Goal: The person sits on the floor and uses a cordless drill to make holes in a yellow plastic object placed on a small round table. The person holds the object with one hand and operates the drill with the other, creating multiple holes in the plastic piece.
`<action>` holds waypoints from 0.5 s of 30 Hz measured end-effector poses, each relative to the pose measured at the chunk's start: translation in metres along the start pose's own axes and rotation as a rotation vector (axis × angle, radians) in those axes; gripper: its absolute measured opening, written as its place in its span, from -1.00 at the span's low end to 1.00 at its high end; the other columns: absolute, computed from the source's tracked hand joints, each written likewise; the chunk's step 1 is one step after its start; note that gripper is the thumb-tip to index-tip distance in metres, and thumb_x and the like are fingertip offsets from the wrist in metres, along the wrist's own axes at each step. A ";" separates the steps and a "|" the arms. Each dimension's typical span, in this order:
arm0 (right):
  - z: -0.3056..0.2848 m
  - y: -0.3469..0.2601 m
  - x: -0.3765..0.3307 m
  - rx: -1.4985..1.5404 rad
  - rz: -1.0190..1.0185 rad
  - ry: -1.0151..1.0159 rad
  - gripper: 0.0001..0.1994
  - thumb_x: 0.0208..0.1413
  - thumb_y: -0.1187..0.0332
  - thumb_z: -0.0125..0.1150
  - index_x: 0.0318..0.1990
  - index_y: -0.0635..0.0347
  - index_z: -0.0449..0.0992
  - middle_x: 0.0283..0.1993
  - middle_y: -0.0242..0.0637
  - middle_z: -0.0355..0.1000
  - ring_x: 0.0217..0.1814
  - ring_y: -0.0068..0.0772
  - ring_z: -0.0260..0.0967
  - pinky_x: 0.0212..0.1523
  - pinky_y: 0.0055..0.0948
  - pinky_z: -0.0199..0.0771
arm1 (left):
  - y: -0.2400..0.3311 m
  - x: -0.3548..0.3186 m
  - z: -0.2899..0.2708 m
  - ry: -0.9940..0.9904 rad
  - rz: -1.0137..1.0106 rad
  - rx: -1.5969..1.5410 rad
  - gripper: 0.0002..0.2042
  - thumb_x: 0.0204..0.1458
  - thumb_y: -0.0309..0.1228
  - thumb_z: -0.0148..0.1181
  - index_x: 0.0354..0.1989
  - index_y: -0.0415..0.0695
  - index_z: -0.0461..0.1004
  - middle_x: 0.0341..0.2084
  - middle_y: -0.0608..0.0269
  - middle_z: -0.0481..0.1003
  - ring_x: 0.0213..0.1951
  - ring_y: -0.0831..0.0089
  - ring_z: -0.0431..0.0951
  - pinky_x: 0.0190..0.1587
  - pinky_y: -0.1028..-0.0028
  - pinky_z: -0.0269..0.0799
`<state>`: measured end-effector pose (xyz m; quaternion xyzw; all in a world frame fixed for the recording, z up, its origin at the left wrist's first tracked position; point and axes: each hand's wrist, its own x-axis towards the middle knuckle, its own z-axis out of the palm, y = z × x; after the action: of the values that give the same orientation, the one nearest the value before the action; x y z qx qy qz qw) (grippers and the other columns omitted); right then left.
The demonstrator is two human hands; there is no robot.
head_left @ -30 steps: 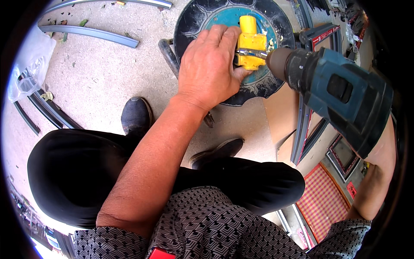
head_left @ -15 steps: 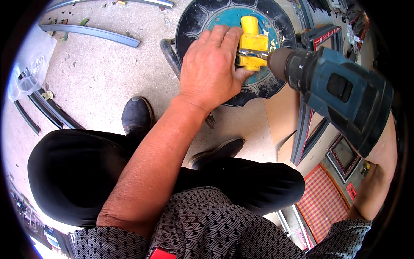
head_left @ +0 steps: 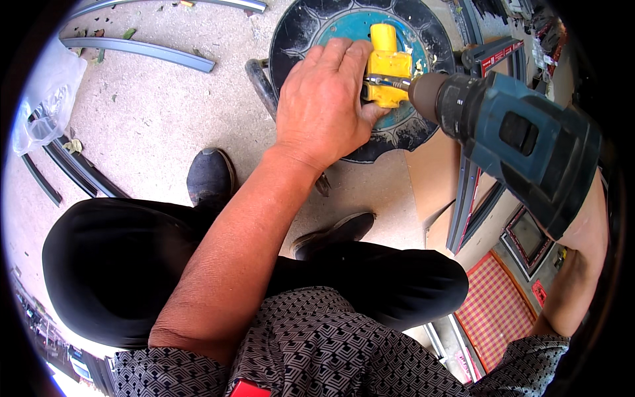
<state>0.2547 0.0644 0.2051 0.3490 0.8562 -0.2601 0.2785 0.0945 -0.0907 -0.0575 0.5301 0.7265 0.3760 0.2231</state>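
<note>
My left hand (head_left: 324, 102) is closed round the left side of a yellow plastic piece (head_left: 389, 65), its thumb at the near end. The piece rests on a round stool top (head_left: 301, 40) with a black ribbed rim and a teal middle. From the right, a blue and black power drill (head_left: 522, 135) lies level with it. Its metal bit (head_left: 395, 82) runs across the yellow piece toward my left fingers, and the tip is hidden there. My right hand (head_left: 591, 212) is mostly behind the drill's body, at its handle; the fingers do not show.
Yellow shavings lie on the stool top. Grey metal strips (head_left: 142, 53) and a clear plastic bag (head_left: 56, 99) are on the floor at left. Dark frame profiles (head_left: 466, 192) and a brown board (head_left: 426, 165) stand to the right, beyond my knee. A red checked cloth (head_left: 496, 308) is lower right.
The drill has shifted very slightly to the left, and its bit looks a little different. My left hand and the yellow piece stay where they were.
</note>
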 end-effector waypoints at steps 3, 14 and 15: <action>-0.002 -0.003 -0.003 -0.006 0.024 -0.002 -0.54 -0.02 0.51 0.56 0.11 0.20 0.66 0.01 -0.17 0.67 -0.05 -0.21 0.67 -0.03 -0.23 0.70 | 0.002 0.001 0.001 -0.004 0.009 -0.004 -0.19 -0.15 -0.20 0.74 0.33 -0.10 0.50 0.18 0.09 0.55 0.20 0.08 0.58 0.29 0.21 0.54; 0.003 -0.003 0.002 0.003 0.008 -0.007 -0.55 -0.02 0.51 0.54 0.10 0.19 0.66 0.01 -0.17 0.67 -0.05 -0.19 0.67 -0.04 -0.23 0.70 | 0.000 0.001 0.000 0.002 0.005 -0.004 -0.18 -0.17 -0.21 0.75 0.33 -0.11 0.50 0.18 0.09 0.55 0.20 0.08 0.58 0.29 0.21 0.54; 0.003 -0.004 0.002 0.002 0.010 -0.006 -0.55 -0.02 0.51 0.54 0.09 0.19 0.66 0.01 -0.17 0.68 -0.05 -0.19 0.67 -0.04 -0.23 0.70 | 0.000 0.000 0.001 0.004 0.005 -0.005 -0.18 -0.17 -0.21 0.75 0.33 -0.11 0.50 0.17 0.09 0.55 0.19 0.08 0.58 0.29 0.22 0.54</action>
<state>0.2522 0.0607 0.2025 0.3528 0.8532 -0.2608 0.2821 0.0950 -0.0901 -0.0577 0.5307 0.7248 0.3794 0.2219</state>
